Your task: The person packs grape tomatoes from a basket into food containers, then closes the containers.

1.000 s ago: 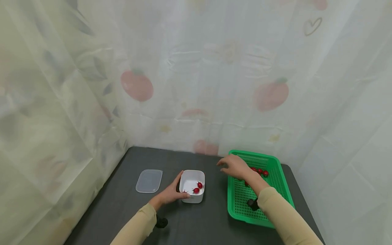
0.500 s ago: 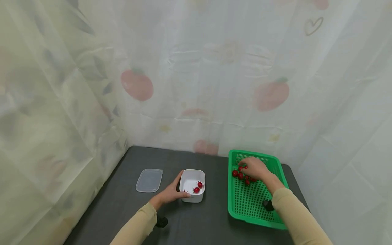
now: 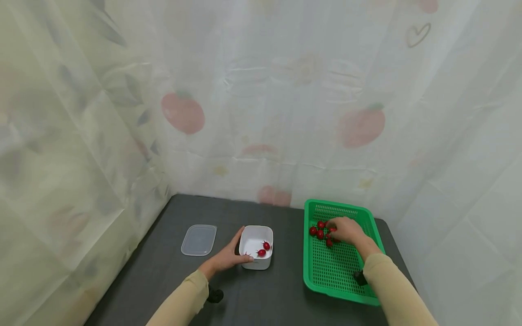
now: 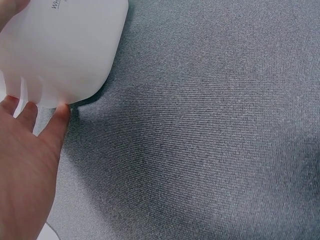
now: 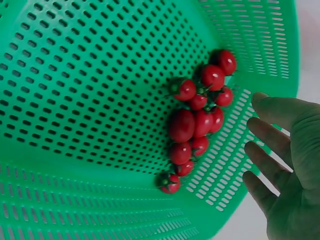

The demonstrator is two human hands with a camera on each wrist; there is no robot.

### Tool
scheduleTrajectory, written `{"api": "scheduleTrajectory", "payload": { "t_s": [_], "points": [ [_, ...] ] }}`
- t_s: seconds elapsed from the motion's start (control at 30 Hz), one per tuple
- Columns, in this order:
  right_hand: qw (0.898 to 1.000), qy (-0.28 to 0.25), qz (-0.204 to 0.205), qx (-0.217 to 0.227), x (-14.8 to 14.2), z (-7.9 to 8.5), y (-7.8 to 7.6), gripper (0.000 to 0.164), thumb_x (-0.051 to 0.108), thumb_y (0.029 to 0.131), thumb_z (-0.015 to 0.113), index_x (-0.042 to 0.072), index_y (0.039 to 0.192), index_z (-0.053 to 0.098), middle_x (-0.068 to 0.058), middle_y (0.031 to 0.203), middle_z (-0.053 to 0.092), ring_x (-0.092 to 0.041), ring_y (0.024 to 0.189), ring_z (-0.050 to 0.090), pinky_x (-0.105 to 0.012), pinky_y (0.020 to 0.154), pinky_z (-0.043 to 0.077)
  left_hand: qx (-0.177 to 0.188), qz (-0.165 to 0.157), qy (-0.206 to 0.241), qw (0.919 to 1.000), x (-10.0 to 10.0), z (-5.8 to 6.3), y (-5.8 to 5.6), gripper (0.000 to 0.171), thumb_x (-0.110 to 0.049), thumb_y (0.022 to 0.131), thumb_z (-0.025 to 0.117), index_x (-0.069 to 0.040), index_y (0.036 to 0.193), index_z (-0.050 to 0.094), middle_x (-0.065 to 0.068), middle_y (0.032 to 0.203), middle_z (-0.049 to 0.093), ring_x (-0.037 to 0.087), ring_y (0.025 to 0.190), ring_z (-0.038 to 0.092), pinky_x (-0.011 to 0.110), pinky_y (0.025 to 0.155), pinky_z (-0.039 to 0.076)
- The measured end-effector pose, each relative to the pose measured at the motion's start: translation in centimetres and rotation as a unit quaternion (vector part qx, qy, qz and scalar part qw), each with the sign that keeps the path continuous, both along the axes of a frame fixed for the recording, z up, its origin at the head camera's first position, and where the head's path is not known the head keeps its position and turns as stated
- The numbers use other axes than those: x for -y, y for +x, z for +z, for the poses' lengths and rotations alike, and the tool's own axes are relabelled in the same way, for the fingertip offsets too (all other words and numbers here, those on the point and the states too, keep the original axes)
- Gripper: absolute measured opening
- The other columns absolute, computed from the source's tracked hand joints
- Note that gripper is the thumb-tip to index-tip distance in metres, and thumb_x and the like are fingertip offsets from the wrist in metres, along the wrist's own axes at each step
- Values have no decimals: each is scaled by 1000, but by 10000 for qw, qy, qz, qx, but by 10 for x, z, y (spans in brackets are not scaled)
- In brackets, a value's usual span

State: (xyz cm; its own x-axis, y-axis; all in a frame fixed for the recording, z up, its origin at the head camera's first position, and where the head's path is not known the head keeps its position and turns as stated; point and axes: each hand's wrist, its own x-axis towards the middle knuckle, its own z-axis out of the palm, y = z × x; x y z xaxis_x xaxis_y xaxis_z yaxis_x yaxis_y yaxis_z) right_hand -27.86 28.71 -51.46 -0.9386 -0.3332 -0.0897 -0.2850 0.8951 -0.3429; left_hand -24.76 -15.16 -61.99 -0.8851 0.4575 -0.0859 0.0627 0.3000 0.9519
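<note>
I find the left hand [image 3: 226, 259] gripping the white box [image 3: 257, 265], thumb across its near side and fingers along its left side. The left wrist view confirms fingertips against the wall, which bears partly cropped lettering. Inside the box I note two red tomatoes [image 3: 261, 252] on the right, plus a stalk tip close to the thumb; whatever lies beneath that tip is hidden from me.

The right hand [image 3: 345, 229] is above the green basket [image 3: 332, 274], over a cluster of loose cherry tomatoes [image 3: 320, 234] gathered toward the far left part. In the right wrist view I observe its fingers spread and holding nothing, with a gap between fingertips and fruit.

I record a clear lid [image 3: 198, 240] lying flat on the dark table [image 3: 253, 299], left of the box and apart from it. A printed curtain [image 3: 277, 90] hangs behind. Both arms wear pale sleeves [image 3: 397, 292].
</note>
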Motion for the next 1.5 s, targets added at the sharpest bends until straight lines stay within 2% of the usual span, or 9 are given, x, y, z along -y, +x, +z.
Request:
{"api": "scheduleTrajectory", "payload": {
  "t_s": [0.27,0.43,0.6,0.8,1.13,1.3,1.5],
  "points": [
    [9999,65,-44,120,-12,-15,-4,31,0,90,64,0,120,72,-18,117,70,-39,105,65,-53,82,54,0,-20,104,9999,-1,2,0,115,-20,88,83,-14,166,-2,21,167,13,40,135,38,57,110,32],
    [9995,33,-108,278,-15,-24,-5,28,1,92,65,0,119,72,-16,116,70,-39,107,64,-54,85,53,-19,24,13,10000,-1,1,-1,115,-23,88,83,-17,166,-1,20,167,13,40,137,36,56,110,31],
    [9991,119,-136,391,-11,-30,-4,28,-1,92,64,1,118,72,-14,113,71,-37,103,65,-52,82,54,1,19,-12,10000,-1,-1,-1,115,-25,88,83,-22,166,-2,19,167,12,39,136,36,55,111,31],
    [9988,154,-201,422,-7,-38,-3,23,1,92,69,4,114,74,-9,108,71,-32,96,67,-48,75,55,39,57,20,10000,-1,-3,0,115,-26,88,84,-23,166,-1,18,168,11,37,137,36,55,112,30],
    [9976,407,-188,522,-3,-51,-9,26,4,92,72,5,117,74,-10,112,72,-36,104,66,-53,84,54,13,32,-44,10000,-1,-3,0,116,-24,88,83,-16,166,-3,18,167,12,38,137,35,57,112,29],
    [9976,490,-169,450,-1,-52,-9,26,1,89,71,7,114,76,-7,109,72,-29,95,67,-49,77,55,58,13,55,10000,-1,-5,-2,115,-22,89,82,-19,166,-3,18,167,12,37,138,35,57,113,30],
    [9970,470,-222,569,4,-47,-6,20,0,88,70,8,105,76,-4,102,72,-20,80,57,-42,69,50,59,-18,94,9999,-1,-5,-2,117,-23,89,83,-16,165,-5,20,167,12,37,137,35,57,113,31]
  ]
}}
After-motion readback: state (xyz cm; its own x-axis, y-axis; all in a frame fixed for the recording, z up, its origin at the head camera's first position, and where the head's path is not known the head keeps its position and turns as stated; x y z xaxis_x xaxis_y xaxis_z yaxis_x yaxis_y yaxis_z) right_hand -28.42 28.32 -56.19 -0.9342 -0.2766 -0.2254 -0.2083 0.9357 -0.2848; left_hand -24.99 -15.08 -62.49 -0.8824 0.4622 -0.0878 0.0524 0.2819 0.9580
